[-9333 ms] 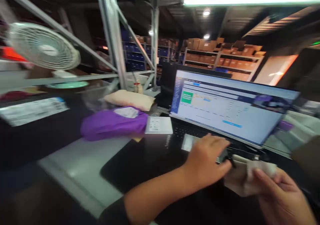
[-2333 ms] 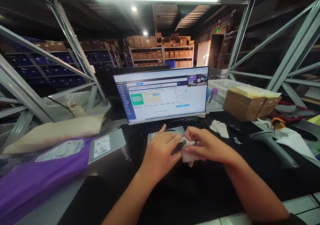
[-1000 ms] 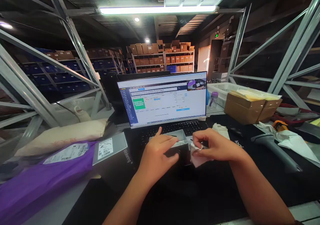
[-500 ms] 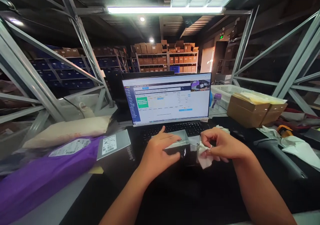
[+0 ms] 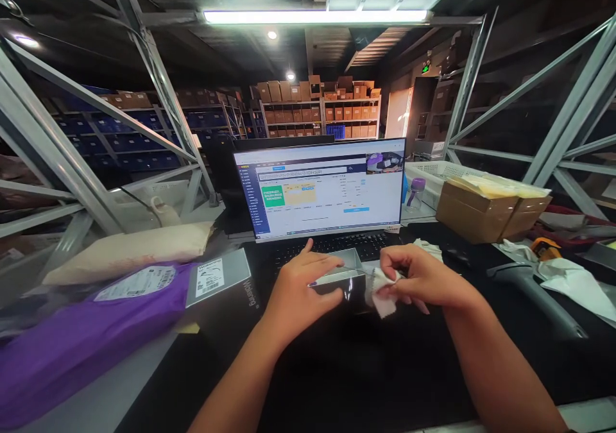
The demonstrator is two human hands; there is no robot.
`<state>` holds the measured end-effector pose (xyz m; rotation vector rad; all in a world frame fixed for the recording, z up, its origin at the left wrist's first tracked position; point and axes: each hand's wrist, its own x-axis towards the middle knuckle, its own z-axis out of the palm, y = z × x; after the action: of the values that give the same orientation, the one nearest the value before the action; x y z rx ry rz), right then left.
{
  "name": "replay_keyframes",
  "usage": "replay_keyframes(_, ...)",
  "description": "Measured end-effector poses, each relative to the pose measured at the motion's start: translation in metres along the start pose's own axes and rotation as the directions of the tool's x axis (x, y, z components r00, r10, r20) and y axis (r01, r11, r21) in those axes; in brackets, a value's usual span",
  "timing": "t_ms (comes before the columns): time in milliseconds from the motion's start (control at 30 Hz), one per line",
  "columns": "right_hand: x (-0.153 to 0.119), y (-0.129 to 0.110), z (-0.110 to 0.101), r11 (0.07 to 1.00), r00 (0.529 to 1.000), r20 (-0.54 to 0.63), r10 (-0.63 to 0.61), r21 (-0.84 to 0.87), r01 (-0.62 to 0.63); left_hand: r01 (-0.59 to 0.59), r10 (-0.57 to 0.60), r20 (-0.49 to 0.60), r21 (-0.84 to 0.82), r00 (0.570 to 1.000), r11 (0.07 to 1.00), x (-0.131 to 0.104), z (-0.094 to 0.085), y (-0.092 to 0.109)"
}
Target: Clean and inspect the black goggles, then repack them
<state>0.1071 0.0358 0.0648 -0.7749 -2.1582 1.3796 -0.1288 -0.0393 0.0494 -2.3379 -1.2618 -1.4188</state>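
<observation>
My left hand [image 5: 305, 288] curves in a C shape, thumb and index finger apart, around the left side of something dark and glossy [image 5: 350, 288] that shows a bright glint. Its outline merges with the black mat, so I cannot tell its kind. A thin line runs from near the index fingertip toward my right hand [image 5: 411, 276], which pinches a crumpled white cloth [image 5: 385, 303] close to the glossy thing's right side. Just behind my left fingers lies a small box with a silver-grey face [image 5: 350, 260], partly covered by them.
Behind the hands stand a keyboard [image 5: 373, 244] and a lit monitor [image 5: 322, 189]. At left are a silver-and-black box [image 5: 224, 276] and a purple bag [image 5: 96, 330]. A grey scanner [image 5: 539, 295], white crumpled sheets [image 5: 572, 285] and a cardboard box [image 5: 474, 212] are at right.
My right hand and the cloth have shifted left, closer to my left hand. My left hand has moved slightly left. A yellow panel has appeared on the monitor.
</observation>
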Motion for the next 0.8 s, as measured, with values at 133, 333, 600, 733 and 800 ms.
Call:
replay_keyframes(133, -0.002, 0.008, -0.018, 1.000, 0.999, 0.031, -0.027, 0.008, 0.026, 0.055, -0.053, 0.027, -0.054, 0.998, 0.997, 0.001, -0.002, 0.002)
replay_keyframes(333, -0.005, -0.001, 0.007, 0.987, 0.992, -0.071, 0.104, -0.116, -0.111, -0.023, 0.020, 0.031, 0.088, 0.999, 0.996, -0.001, 0.005, 0.005)
replay_keyframes(600, 0.011, -0.010, 0.052, 0.889, 0.951, -0.278, -0.136, -0.458, -0.007, -0.067, 0.053, 0.090, 0.160, 0.995, 0.985, -0.002, 0.015, 0.003)
replay_keyframes(733, 0.007, -0.005, 0.023, 0.977, 0.997, -0.025, -0.070, -0.203, 0.063, 0.006, -0.007, 0.044, 0.030, 0.999, 1.000, -0.001, 0.002, -0.005)
replay_keyframes(800, 0.002, -0.002, 0.005, 0.985, 0.992, 0.086, -0.096, -0.138, 0.108, 0.054, -0.053, 0.027, -0.013, 0.998, 0.998, -0.001, -0.003, -0.005)
